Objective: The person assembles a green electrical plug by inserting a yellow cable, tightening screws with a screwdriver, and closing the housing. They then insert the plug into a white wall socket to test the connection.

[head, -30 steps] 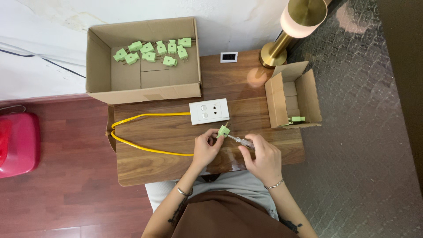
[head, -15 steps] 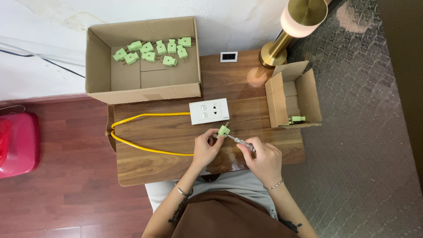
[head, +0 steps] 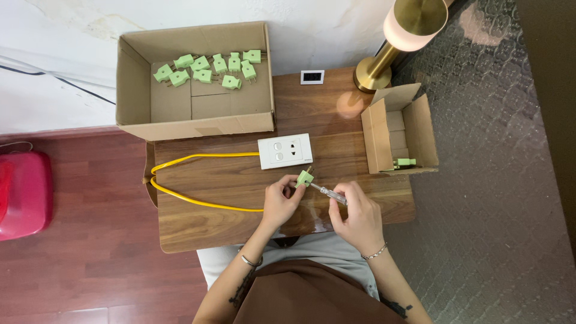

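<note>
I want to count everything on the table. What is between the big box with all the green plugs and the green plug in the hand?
In the head view, the white socket plate lies between the big cardboard box and the held green plug.

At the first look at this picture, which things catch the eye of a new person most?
At the middle of the wooden table, the left hand holds a green plug while the right hand points a small screwdriver at it. Behind, a large cardboard box holds many more green plugs. A bright yellow cable loops from the white socket block across the table's left side.
</note>
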